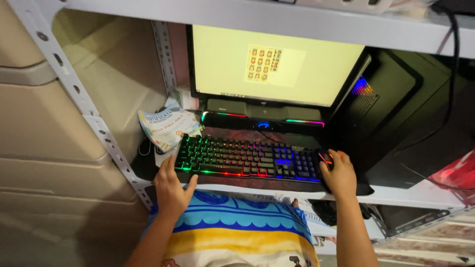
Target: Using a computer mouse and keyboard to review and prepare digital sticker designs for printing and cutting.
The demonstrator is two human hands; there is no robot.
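Observation:
A black keyboard (247,158) with rainbow backlit keys lies on a shelf board under a monitor (274,64) showing a pale yellow page with a small grid of pictures. My left hand (171,190) rests on the shelf's front edge just below the keyboard's left corner, fingers curled, thumb out, holding nothing. My right hand (339,173) lies over a black mouse (326,159) with red light, to the right of the keyboard.
A lit soundbar (262,121) sits under the monitor. A black computer tower (391,99) stands at right with cables. A curled printed sheet (166,126) leans at left by the perforated metal rack post (94,118). A blue, yellow and white cloth (237,230) covers my lap.

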